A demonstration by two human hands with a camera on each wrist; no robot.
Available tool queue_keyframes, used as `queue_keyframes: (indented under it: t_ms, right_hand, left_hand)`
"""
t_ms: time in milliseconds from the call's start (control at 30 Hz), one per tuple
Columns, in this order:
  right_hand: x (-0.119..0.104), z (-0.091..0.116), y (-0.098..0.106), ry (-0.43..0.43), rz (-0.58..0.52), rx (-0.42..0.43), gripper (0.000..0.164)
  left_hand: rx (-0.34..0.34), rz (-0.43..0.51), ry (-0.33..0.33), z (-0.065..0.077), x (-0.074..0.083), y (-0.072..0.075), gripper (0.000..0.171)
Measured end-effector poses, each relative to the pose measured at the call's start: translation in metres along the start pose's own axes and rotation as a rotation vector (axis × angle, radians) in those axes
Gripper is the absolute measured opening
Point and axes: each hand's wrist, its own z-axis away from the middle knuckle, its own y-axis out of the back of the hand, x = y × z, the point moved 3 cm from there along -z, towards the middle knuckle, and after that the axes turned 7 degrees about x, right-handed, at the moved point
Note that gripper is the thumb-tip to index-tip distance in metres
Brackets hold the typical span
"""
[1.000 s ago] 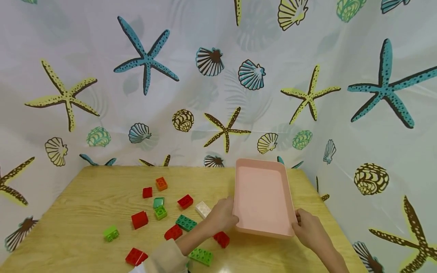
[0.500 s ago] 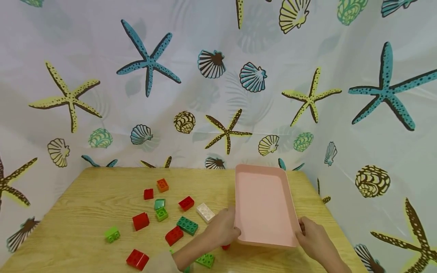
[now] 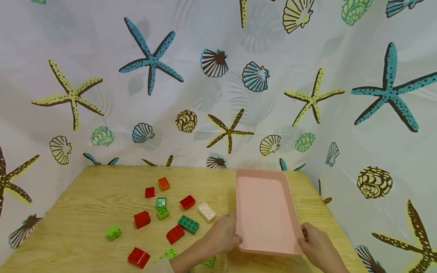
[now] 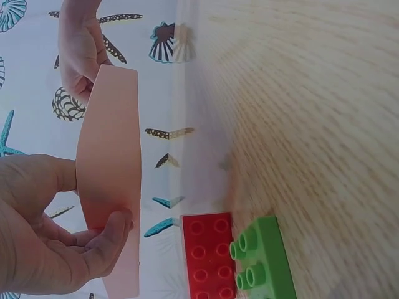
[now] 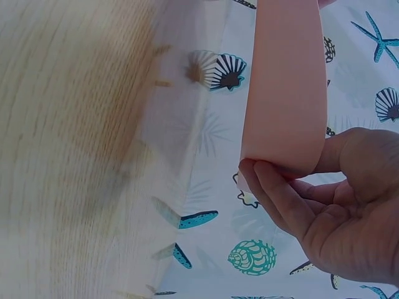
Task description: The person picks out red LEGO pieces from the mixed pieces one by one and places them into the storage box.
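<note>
A shallow pink tray (image 3: 266, 212) is held by both hands at the right of the table. My left hand (image 3: 225, 233) grips its left rim near the front corner, thumb on the edge and fingers under the side, as the left wrist view shows. On the opposite side, my right hand (image 3: 317, 242) pinches the rim near its front right corner. From the wrist views, the tray is off the tabletop, and its inside holds nothing in the head view. Closest to the left hand lie a white brick (image 3: 206, 211) and a dark green brick (image 3: 188, 224).
Several toy bricks are scattered left of the tray, among them a red brick (image 3: 138, 258), a light green brick (image 3: 113, 232) and an orange brick (image 3: 164, 183). Under my left forearm, green bricks are partly hidden. A patterned curtain (image 3: 191, 94) surrounds the wooden table (image 3: 85, 197).
The tray has come nearer and lower in the head view, with both hands keeping hold of it. The bricks stay where they were, while the head view has shifted slightly.
</note>
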Motion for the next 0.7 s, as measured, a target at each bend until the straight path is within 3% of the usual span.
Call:
queue_keyframes:
  t_ms: [233,500,700]
  right_hand:
    - [0.002,0.005,-0.002,-0.021,-0.014,-0.012,0.011]
    - [0.007,0.009,-0.003,-0.023,0.009,-0.02,0.011]
    - [0.012,0.013,-0.007,-0.036,0.009,-0.034,0.014]
  left_hand:
    - [-0.044,0.035,0.028,0.005,0.002,-0.001,0.04]
    - [-0.06,-0.022,0.025,0.012,0.004,-0.004,0.042]
    - [-0.111,0.001,0.049,0.015,0.003,-0.009,0.047]
